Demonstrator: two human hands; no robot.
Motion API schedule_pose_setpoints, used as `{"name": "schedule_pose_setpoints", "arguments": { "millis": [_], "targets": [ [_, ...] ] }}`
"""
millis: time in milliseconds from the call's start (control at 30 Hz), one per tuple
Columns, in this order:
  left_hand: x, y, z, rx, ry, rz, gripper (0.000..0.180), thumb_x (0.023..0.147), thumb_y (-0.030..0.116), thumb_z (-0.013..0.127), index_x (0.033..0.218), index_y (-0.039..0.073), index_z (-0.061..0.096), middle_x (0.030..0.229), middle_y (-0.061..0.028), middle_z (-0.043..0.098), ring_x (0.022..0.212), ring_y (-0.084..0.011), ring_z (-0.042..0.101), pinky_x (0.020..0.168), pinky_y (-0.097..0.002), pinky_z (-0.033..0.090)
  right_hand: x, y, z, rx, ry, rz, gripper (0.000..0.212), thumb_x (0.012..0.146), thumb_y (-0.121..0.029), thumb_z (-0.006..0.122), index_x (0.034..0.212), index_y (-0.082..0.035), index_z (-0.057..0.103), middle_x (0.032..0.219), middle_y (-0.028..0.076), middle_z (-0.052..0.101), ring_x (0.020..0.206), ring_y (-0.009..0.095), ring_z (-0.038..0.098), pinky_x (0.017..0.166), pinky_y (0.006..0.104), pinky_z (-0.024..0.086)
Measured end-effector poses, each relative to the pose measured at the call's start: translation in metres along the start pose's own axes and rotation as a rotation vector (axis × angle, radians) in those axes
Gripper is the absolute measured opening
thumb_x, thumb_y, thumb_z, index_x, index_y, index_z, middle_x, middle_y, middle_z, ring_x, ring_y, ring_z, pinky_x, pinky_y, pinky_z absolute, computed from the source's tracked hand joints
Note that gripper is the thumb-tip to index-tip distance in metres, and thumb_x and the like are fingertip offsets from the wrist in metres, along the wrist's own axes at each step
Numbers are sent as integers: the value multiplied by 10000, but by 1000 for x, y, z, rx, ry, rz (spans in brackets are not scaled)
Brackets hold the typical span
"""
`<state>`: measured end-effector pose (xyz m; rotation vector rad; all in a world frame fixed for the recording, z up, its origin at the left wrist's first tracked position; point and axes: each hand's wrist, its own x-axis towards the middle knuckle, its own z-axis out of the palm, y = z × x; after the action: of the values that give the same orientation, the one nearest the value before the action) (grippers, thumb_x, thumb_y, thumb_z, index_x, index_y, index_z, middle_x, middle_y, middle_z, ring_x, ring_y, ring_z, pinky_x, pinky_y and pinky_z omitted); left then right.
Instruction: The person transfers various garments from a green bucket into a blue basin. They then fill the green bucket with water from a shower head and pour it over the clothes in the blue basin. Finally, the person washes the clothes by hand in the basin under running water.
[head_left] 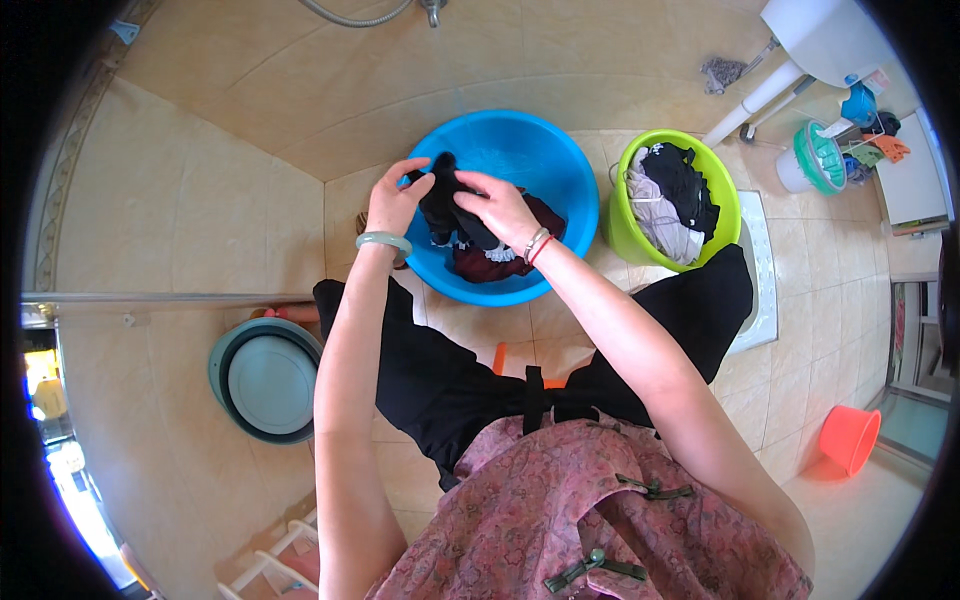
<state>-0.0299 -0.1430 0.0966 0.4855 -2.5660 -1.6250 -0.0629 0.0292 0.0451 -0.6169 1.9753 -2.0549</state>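
Observation:
A round blue basin (583, 200) stands on the tiled floor before me, against the wall. Over it I hold a black piece of clothing (440, 207) bunched between both hands. My left hand (397, 196), with a pale green bangle at the wrist, has its fingers closed at the cloth's upper left. My right hand (503, 211), wearing a bracelet and a red cord, grips its right side with bent fingers. Beneath lies dark red clothing (484, 264) in the basin. White lacy trim (500, 254) shows just below the black cloth.
To the right, a lime-green tub (624, 222) holds black and light grey clothes (662, 210). A white squat toilet (758, 300) lies beside it. Folded grey-blue basins (270, 385) lean at the left. An orange bucket (848, 440) and a small bin (796, 172) stand further right.

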Motion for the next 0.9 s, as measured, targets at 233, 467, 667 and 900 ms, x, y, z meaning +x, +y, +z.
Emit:
{"name": "schedule_pose_setpoints", "arguments": {
  "millis": [233,467,667,900],
  "targets": [
    [-18,-7,61,-533,-206,-334,455,925,311,503,1332,120,435,1386,-93,396,1294,-275,343,1009,-474,314,-34,45,-51,157,75,462,318,914,-233,535,1127,-9,608,1096,70,629,994,131,581,865,255,440],
    [-17,-10,185,-824,-414,-450,417,939,261,477,1326,115,424,1380,-84,408,1293,-258,344,1032,-422,282,-63,52,-132,346,375,510,357,921,-262,530,1162,-1,561,1131,101,603,1039,191,574,880,315,460],
    [-23,24,276,-801,-593,-463,444,932,279,499,1334,112,409,1378,-94,400,1305,-275,319,1038,-445,280,-82,103,-261,-274,739,407,254,862,-205,608,1059,-48,646,987,52,665,895,144,618,774,265,479],
    [-37,43,299,-769,-670,-564,394,923,246,506,1303,158,452,1287,-72,481,1142,-250,479,947,-418,388,-69,115,-336,-919,843,523,580,737,-329,698,1197,-20,529,1176,198,551,1096,322,528,939,377,422]
  ]
}}
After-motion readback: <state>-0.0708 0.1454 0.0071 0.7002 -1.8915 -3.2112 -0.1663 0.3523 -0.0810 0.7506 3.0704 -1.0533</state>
